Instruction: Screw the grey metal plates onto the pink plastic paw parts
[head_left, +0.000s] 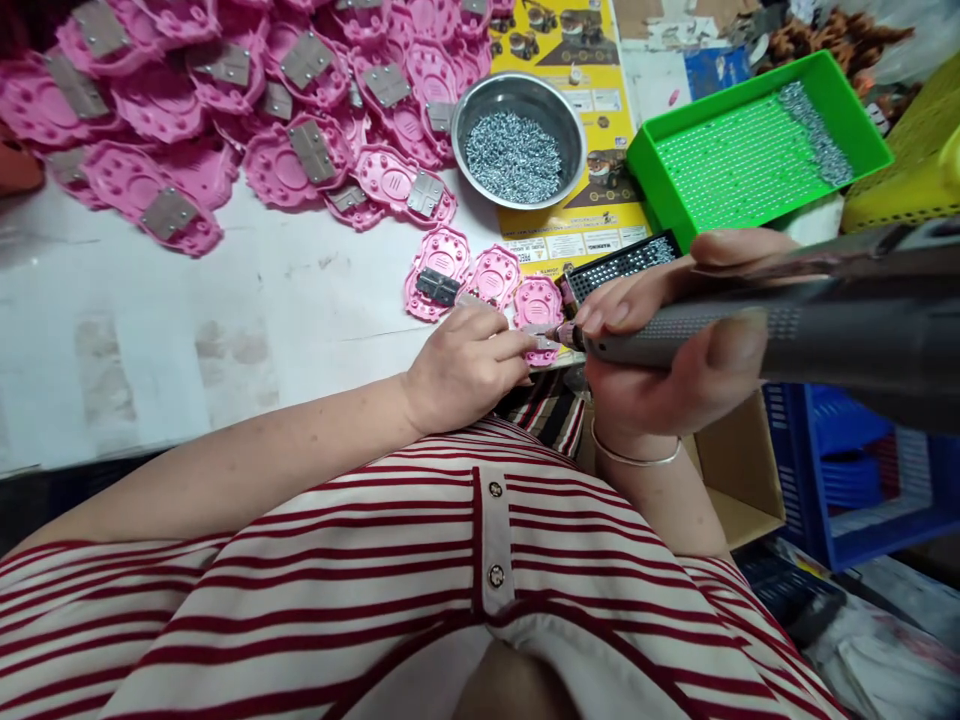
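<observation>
My right hand (637,400) is wrapped round a grey electric screwdriver (840,320), held nearly level. The tip reaches a metal plate (546,342) on a small pink plastic shell (537,300) at the table's front edge. From the left, my left hand (465,365) bends its fingers onto this shell and holds it by the plate. Just beyond my left knuckles lies a second pink shell (495,272), partly covered by the hand. Beside it is another pink shell (438,255) bearing a dark plate (438,286). The screw under the tip is too small to make out.
A steel bowl (517,190) of small screws stands behind my hands. Many pink shells with metal plates (311,150) are heaped at the back left. To the right are a green tray (720,150) with screws, a black perforated tray (615,275) and a blue crate (862,540).
</observation>
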